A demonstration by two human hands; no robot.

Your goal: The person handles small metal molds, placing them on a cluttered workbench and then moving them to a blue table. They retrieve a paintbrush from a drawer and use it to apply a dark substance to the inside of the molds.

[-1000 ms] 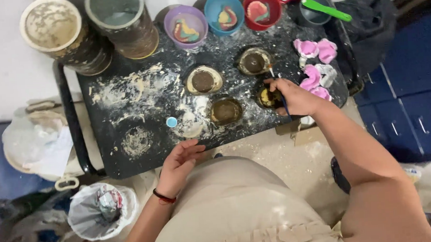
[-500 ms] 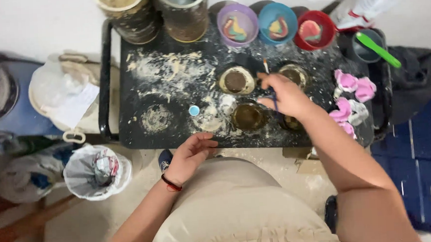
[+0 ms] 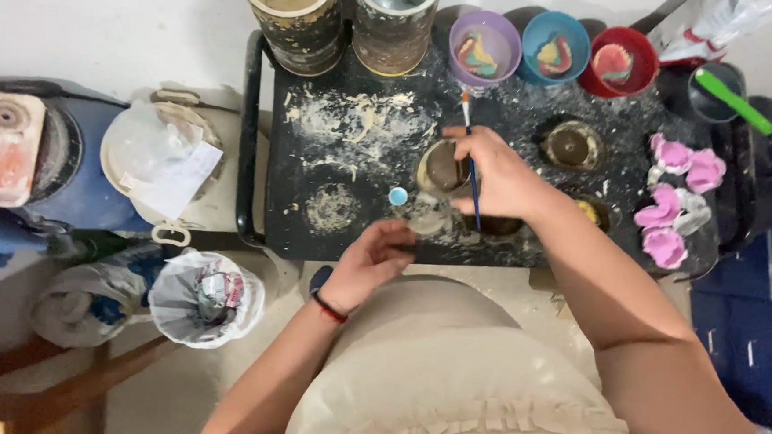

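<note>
Right hand (image 3: 500, 177) fingers pinched, arm extended; left hand (image 3: 372, 260) loosely curled.

**Brush hand shifts left across the table**

Our right hand (image 3: 500, 177) has travelled from the mould by the pink flowers (image 3: 677, 195) to the brown disc (image 3: 443, 165), its grip keeping the paintbrush (image 3: 469, 147) upright. Our left hand (image 3: 372, 260) has crept onto the table (image 3: 348, 162) edge.
</note>
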